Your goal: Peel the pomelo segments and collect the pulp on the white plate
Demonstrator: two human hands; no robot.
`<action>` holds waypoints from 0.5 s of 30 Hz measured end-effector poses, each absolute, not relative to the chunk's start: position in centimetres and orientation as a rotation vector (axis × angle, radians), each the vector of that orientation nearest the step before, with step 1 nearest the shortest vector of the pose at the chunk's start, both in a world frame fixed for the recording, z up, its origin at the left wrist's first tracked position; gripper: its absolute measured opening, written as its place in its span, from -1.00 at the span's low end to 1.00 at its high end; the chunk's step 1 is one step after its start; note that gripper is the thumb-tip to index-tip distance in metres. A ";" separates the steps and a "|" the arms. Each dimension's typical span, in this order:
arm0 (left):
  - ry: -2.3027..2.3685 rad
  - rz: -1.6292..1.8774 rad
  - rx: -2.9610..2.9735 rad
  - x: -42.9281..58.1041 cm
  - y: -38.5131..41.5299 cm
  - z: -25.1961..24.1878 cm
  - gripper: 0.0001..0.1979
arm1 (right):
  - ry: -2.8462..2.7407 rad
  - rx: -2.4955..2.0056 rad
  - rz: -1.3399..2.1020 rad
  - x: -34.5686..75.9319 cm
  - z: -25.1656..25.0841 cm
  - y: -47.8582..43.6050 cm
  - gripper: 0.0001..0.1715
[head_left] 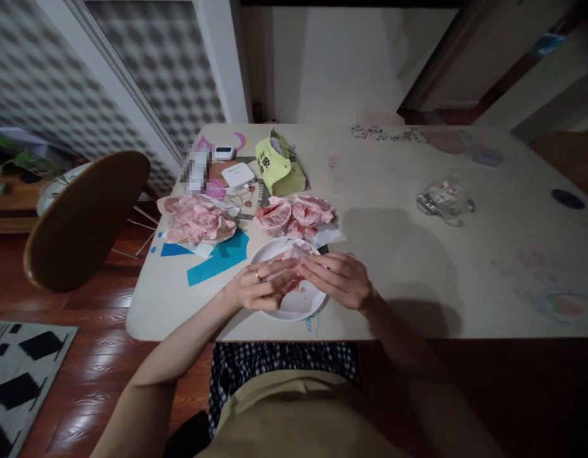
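Over a white plate (290, 313) at the table's front edge, both my hands meet on a pale pink and red pomelo segment (298, 252). My left hand (262, 285), with a ring on one finger, pinches it from the left. From the right, the fingers of my right hand (340, 280) are closed on it too; the fingertips partly hide it. Small red bits of flesh (302, 289) lie on the plate. Just behind the plate sit opened pomelo pieces (274, 216) with red flesh and pink membrane. A heap of pale pink peel and membrane (196, 219) is to their left.
A yellow-green visor cap (280, 164), a white box-shaped device (238, 175) and a smaller white gadget (224, 152) stand behind the fruit. Blue paper (220, 257) lies left of the plate. Crumpled clear plastic (445, 200) is to the right. A wooden chair (86, 219) stands at the left.
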State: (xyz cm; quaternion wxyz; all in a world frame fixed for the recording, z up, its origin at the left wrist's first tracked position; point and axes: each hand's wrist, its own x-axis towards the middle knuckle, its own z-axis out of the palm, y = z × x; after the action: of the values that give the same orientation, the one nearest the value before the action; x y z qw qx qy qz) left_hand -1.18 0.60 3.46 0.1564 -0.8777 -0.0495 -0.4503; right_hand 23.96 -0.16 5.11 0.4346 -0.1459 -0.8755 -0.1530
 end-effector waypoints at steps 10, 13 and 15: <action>-0.047 -1.327 -2.515 -1.1 0.1 3.7 -0.74 | -2.082 -0.458 -0.128 23.5 5.2 -1.9 -0.65; -0.078 -1.321 -2.512 -1.1 -0.3 3.6 -0.72 | -2.057 -0.502 -0.129 23.2 5.0 -2.3 -0.61; -0.040 -1.349 -2.539 -1.2 -0.6 3.3 -0.76 | -2.029 -0.535 -0.129 23.1 4.9 -2.5 -0.62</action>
State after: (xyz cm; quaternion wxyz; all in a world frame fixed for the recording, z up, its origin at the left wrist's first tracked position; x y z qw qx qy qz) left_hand -1.23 -0.60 3.27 0.1329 -0.8751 -0.0139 -0.4651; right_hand 23.05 -2.53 4.87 0.4967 -0.2208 -0.8377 -0.0533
